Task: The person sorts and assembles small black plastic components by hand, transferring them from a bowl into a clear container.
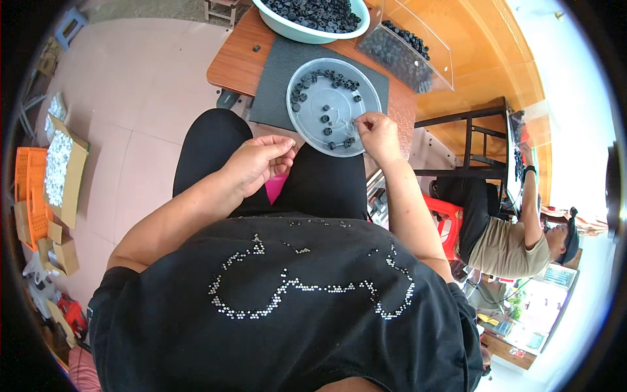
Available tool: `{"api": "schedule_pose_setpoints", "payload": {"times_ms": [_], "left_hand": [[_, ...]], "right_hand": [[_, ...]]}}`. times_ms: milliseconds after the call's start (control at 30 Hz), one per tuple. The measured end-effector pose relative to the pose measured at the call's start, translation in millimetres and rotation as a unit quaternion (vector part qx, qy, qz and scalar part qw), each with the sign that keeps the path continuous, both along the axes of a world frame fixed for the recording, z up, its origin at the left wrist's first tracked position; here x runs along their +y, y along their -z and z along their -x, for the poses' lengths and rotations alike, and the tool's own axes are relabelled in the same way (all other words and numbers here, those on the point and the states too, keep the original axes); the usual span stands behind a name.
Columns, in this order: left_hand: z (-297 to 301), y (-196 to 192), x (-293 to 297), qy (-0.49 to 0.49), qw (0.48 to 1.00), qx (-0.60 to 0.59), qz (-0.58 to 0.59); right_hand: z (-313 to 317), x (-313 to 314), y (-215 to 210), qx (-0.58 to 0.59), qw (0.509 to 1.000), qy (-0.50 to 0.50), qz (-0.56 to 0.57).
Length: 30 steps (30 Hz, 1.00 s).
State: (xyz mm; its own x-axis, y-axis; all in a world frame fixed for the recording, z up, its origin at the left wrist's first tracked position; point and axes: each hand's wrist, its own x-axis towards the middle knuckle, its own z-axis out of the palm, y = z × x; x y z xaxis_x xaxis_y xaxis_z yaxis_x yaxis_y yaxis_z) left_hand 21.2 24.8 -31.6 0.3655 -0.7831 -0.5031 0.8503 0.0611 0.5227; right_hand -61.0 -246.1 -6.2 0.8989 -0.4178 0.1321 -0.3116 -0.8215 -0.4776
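Observation:
A round clear plastic tray (366,98) rests on a dark mat at the near edge of a wooden table and holds several small black ring-shaped parts (324,118). My right hand (377,135) hovers over the tray's near right rim, fingers pinched on a thin, pale wire-like piece. My left hand (258,162) is over my lap, left of the tray, fingers curled inward; whether it holds anything is hidden.
A light green basin (287,26) full of black parts sits at the table's far side, a clear box (418,59) of them to its right. Another person (516,242) sits at right. Cardboard boxes (62,170) and an orange crate (29,189) stand on the floor at left.

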Motion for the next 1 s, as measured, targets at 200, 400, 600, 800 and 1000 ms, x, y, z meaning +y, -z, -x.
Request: {"api": "schedule_pose_setpoints", "payload": {"times_ms": [200, 400, 600, 800, 1000], "left_hand": [[-4.8, 11.8, -0.8, -0.013, 0.999, -0.033, -0.019], [-4.4, 11.8, -1.9, -0.001, 1.0, -0.006, -0.018], [-6.1, 19.4, 0.2, -0.018, 1.0, 0.019, -0.017], [-6.5, 5.4, -1.6, -0.028, 0.999, 0.022, 0.001], [-8.3, 9.0, 0.2, 0.003, 0.988, 0.078, 0.135]], "right_hand": [[-1.3, 1.1, -4.5, 0.163, 0.982, -0.08, -0.055], [-3.0, 13.7, 9.5, 0.206, 0.956, -0.187, 0.092], [-4.8, 12.5, 14.7, 0.179, 0.959, -0.197, 0.096], [-3.9, 19.0, 7.0, 0.078, 0.99, -0.079, -0.09], [2.6, 71.1, -22.3, -0.028, 0.865, -0.071, -0.496]]}}
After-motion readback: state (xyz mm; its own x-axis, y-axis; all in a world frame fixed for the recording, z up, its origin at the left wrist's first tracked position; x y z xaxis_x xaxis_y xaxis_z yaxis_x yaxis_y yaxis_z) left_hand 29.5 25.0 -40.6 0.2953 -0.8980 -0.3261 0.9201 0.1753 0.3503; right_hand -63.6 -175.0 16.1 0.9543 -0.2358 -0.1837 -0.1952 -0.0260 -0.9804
